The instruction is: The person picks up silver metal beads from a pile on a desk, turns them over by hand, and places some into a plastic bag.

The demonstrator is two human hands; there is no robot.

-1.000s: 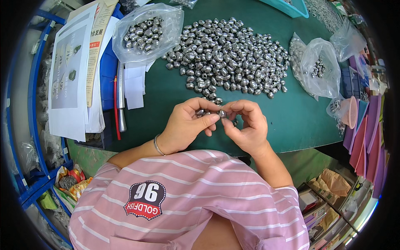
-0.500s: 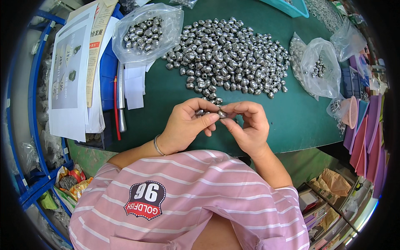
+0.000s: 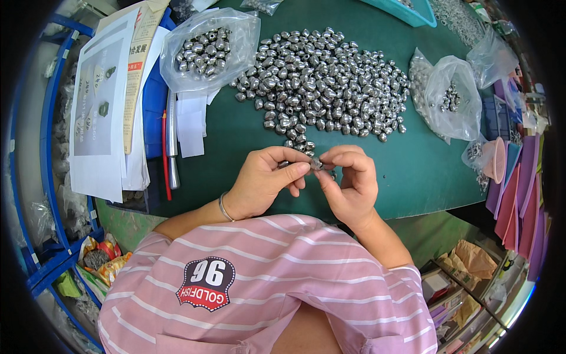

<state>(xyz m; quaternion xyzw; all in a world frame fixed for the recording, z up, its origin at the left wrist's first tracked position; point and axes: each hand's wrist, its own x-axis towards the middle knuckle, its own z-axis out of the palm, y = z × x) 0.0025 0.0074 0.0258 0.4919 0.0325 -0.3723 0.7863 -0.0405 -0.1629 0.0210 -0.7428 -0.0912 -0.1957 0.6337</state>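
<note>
A shiny silver oval metal bead (image 3: 316, 164) sits between the fingertips of both hands, just over the near part of the table. My left hand (image 3: 262, 180) pinches it from the left with thumb and forefinger, and other beads show partly behind those fingers. From the right, my right hand (image 3: 352, 186) grips the same bead between thumb and fingers. Beyond my fingertips lies a large pile of metal beads (image 3: 330, 82), some with a hole showing. A few beads trail from the pile toward my hands.
An open clear bag of beads (image 3: 206, 53) stands at the far left, another bag (image 3: 454, 100) at the right. Papers (image 3: 100, 106), a red stick (image 3: 165, 153) and a metal rod (image 3: 172, 141) lie left on the green table (image 3: 413, 177). A blue tray (image 3: 407, 12) is at the back.
The bead between my fingertips has turned slightly and shifted a little to the right. My right-hand fingers have moved a little. The pile looks the same.
</note>
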